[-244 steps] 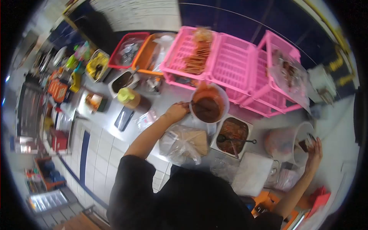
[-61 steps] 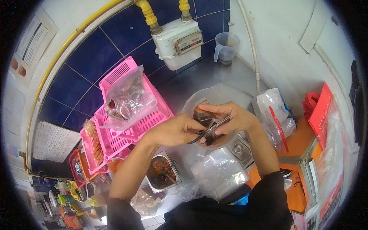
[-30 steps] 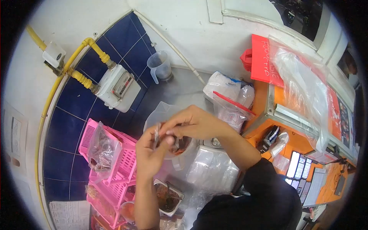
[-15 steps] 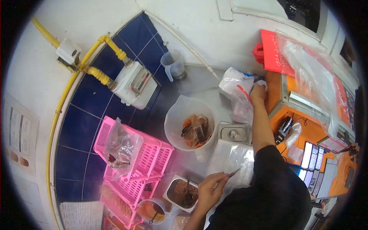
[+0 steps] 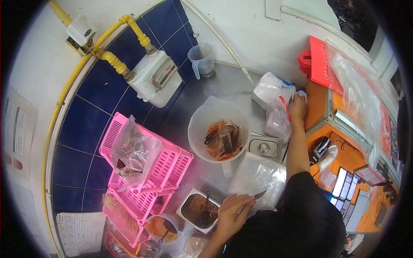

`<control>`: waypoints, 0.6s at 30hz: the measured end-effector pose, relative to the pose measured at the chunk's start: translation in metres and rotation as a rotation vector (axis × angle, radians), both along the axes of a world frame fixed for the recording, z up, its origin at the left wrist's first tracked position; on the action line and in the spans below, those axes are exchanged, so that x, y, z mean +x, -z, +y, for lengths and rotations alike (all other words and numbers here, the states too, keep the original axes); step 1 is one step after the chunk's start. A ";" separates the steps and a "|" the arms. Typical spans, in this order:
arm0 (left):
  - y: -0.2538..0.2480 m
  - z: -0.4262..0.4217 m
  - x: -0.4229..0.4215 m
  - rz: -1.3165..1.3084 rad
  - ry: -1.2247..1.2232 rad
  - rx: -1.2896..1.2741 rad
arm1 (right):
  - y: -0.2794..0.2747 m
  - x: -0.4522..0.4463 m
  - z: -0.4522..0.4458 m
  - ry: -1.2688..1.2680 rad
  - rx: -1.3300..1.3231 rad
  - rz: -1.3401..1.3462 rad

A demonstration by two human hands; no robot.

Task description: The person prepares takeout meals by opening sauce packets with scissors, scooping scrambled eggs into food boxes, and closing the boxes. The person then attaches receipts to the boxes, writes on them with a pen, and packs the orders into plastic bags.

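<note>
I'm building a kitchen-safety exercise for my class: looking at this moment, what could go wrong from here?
The left hand holds a pointed tool whose tip points toward the clear plastic stack; it might snag or pierce the plastic.

That hand is also right beside the uncovered sauce tray, so a careless move could dip into it.

The large pitcher is uncovered too, so anything dropped over it could land in the food.

One wide view looks forward and down from the person's head. It faces the counter [image 5: 234, 81], near enough to frame the left hand [image 5: 232, 214] and right hand [image 5: 297, 108].
</note>
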State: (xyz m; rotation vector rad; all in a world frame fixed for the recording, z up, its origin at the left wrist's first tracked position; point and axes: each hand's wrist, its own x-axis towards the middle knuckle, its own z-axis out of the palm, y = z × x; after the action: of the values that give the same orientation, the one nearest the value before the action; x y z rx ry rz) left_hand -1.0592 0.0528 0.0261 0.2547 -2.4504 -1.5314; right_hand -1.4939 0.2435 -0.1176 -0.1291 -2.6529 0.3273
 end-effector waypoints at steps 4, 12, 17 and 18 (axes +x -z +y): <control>-0.003 -0.001 0.000 0.057 -0.043 -0.039 | -0.039 0.010 -0.009 -0.066 -0.239 0.121; -0.024 0.005 0.008 0.099 -0.073 -0.134 | -0.027 0.001 -0.004 0.070 -0.180 -0.110; -0.022 0.009 0.020 0.106 -0.086 -0.156 | -0.036 0.014 -0.005 -0.046 -0.153 0.215; -0.023 0.010 0.022 0.099 -0.099 -0.135 | -0.036 0.015 -0.005 -0.093 -0.215 0.272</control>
State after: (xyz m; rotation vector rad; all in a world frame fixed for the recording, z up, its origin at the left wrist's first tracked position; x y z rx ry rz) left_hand -1.0375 0.0629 0.0489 0.2642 -2.4125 -1.3007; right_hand -1.4792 0.2388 -0.0820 -0.0265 -2.3541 0.6152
